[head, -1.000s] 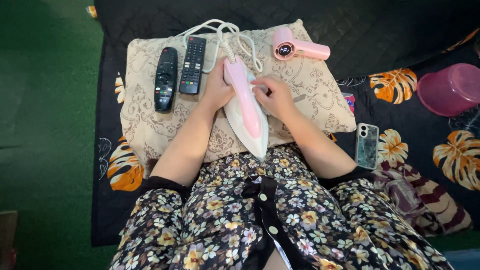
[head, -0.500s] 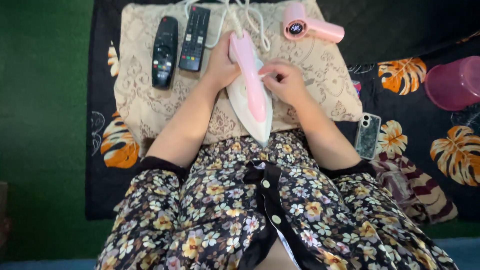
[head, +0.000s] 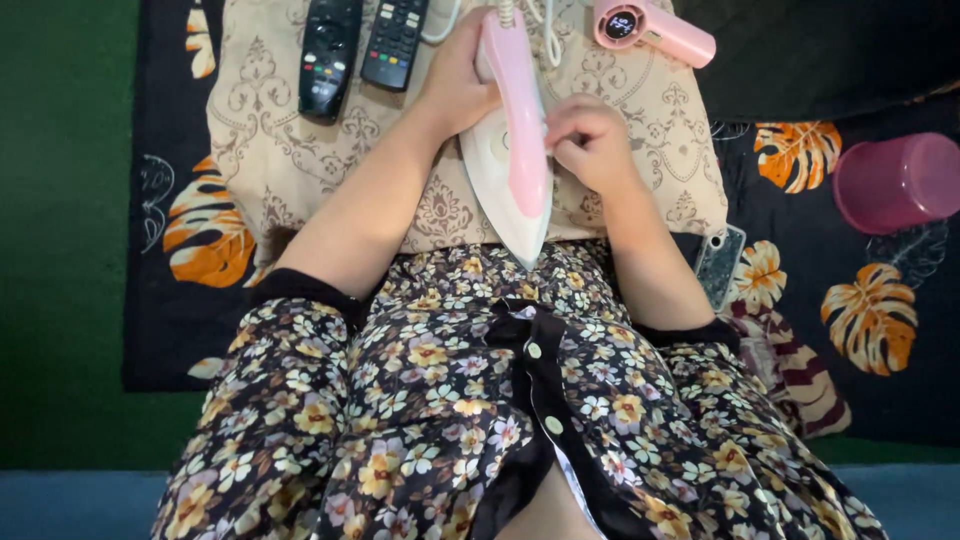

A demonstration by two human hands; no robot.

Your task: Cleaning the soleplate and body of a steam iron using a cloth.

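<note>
Head view, and I start at my fingers: the right hand (head: 590,140) is curled nearly into a fist, fingertips pinched together against the right edge of the pink-and-white plastic clothes iron (head: 510,150); whether they grip a small part there I cannot tell. My left hand (head: 462,75) is wrapped around the iron's other side near its rear, palm and fingers closed on the white body beside the pink handle. I see the iron lying flat on a beige cushion with a brown ornamental print (head: 280,130), its pointed tip aimed at my lap and reaching the cushion's near edge, its white cord (head: 548,30) looping off at the top edge of the frame.

Left of my left hand, two black remote controls lie side by side on the cushion: a rounded one (head: 327,55) farther left and a flat one with many buttons (head: 394,42) just beside my wrist. At the cushion's far right corner rests a small pink hair dryer (head: 655,30). Beyond the cushion's right edge, a phone in a glittery case (head: 718,265) lies partly hidden by my right forearm on a black quilted blanket with orange leaf prints (head: 790,160), and a pink translucent plastic tub (head: 895,180) stands well apart at the right
</note>
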